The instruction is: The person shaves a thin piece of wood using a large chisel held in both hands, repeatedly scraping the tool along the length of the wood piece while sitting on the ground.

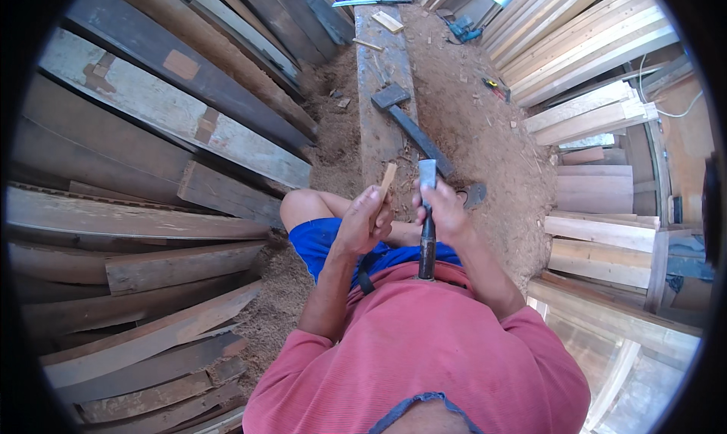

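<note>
My left hand (365, 220) is closed around a small, light strip of wood (388, 178) that points up and away from me. Close beside it, my right hand (445, 216) grips a chisel (428, 175) with its wide metal blade upward. The chisel's dark handle (427, 260) runs down toward my red shirt. Just beyond both hands lies a hammer (391, 97) with a squared head and a thick dark handle, resting aslant on a worn wooden bench (376, 142). Blade and wood strip are apart from each other.
Farther along the bench are a small wood block (388, 21), a thin stick (369, 45) and a handsaw (371, 1). A teal power tool (463, 29) and a red-and-yellow tool (496, 90) lie on the sawdust-covered floor (473, 131). Stacked boards (189, 123) line both sides.
</note>
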### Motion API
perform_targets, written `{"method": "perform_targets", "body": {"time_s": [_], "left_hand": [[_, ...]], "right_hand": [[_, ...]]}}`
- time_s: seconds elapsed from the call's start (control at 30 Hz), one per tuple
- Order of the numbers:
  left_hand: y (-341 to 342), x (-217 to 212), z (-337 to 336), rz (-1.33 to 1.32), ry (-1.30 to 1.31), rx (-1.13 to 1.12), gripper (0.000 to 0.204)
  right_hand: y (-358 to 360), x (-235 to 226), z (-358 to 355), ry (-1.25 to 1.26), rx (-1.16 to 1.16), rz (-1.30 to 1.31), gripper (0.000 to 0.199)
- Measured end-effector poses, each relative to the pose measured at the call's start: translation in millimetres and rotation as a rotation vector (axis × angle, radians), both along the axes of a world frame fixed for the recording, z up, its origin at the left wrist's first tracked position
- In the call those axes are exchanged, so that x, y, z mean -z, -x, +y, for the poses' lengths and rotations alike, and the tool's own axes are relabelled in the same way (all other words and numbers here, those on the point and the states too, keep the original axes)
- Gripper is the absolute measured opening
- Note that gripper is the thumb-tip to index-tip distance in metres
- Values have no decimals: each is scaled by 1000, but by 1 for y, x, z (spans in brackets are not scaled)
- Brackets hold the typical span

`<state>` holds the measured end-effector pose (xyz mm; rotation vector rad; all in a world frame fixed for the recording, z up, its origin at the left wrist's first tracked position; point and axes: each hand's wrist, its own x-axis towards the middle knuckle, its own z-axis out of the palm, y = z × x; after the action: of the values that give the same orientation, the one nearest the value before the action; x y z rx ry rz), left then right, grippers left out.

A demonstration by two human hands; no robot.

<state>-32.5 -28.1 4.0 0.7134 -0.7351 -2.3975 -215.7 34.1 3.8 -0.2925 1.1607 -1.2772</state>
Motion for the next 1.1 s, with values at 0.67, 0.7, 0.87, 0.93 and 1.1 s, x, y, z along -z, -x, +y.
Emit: {"method": "perform_targets", "body": {"time_s": [0.67,0.7,0.87,0.93,1.1], "left_hand": [[-10,-14,-21,-102,34,-119,37],[-14,-14,-17,-183,87,-144,37],[-8,-52,6,-103,18,-136,39],[-8,-59,12,-24,16,-82,40],[1,-79,20,99,5,-107,40]], "right_hand": [[-86,-95,30,99,-234,-467,15],[-85,-98,31,130,-245,-422,15],[-73,-117,36,151,-242,-387,17],[-70,-121,39,170,-240,-360,18],[-67,-128,42,263,-230,-233,22]]}}
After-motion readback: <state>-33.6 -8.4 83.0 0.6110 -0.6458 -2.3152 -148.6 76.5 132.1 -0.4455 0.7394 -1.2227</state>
